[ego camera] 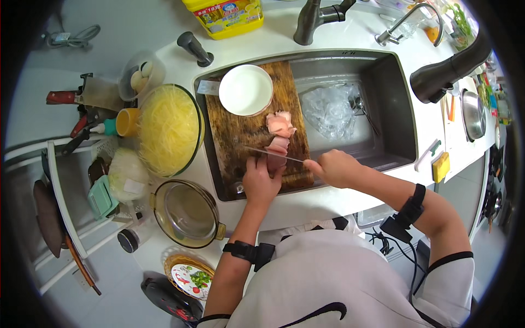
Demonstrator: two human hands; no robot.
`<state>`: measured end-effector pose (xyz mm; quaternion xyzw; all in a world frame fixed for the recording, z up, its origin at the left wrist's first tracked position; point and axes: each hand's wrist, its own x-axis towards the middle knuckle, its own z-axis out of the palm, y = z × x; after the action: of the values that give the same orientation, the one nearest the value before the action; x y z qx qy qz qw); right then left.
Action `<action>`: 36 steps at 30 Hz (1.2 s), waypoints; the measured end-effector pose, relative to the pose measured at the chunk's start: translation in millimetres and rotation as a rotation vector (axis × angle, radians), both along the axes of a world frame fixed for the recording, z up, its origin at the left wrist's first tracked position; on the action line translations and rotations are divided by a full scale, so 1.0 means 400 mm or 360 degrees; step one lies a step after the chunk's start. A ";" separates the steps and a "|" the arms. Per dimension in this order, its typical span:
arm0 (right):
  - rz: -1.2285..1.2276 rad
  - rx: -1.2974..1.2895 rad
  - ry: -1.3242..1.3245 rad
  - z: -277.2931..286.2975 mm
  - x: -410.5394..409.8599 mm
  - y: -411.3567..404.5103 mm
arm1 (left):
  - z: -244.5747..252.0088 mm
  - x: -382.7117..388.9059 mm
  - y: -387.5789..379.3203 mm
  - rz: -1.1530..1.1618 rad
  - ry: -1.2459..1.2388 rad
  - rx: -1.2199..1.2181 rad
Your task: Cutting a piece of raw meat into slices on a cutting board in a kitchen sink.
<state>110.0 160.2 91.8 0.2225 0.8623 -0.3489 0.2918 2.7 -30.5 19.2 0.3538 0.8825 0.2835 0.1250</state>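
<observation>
My right hand [334,167] grips the handle of a kitchen knife [272,153], whose thin blade lies across a piece of raw meat [276,161]. From the near side, the fingers of my left hand [262,181] hold that meat against a worn wooden cutting board [229,131]. Several cut slices [280,124] are heaped on the board just beyond the blade. A white bowl [246,90] stands at the board's far end, with a flat pale object [208,87] partly hidden beside it. The board rests over the left part of a dark sink [389,110].
Crumpled clear plastic [330,110] lies in the sink near the drain. Left of the sink are a bowl of pale yellow shreds [168,129], an amber glass pot [184,217] and a cleaver [100,93]. Dark faucets [305,24] rise behind; a yellow sponge [441,167] sits at right.
</observation>
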 end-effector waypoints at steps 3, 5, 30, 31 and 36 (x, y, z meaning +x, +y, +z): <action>-0.0019 0.0022 -0.0050 -0.014 -0.002 -0.001 | -0.002 0.004 0.003 0.0008 0.0051 0.0062; -0.0022 0.0055 -0.0042 -0.024 -0.025 -0.006 | -0.006 0.005 0.011 -0.0006 0.0066 0.0087; 0.0003 0.0270 -0.0049 -0.031 0.098 0.036 | 0.019 0.012 -0.003 0.0147 -0.0071 -0.0047; 0.0009 0.0288 -0.0080 -0.032 0.113 0.046 | 0.018 0.013 -0.006 0.0150 -0.0065 -0.0046; 0.0031 0.0356 -0.0004 -0.033 0.140 0.083 | 0.015 0.024 -0.009 0.0145 0.0033 0.0023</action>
<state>166.2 193.5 78.5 0.2457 0.8976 -0.2473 0.2696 12.4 -34.2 25.1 0.3170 0.8969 0.2916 0.1003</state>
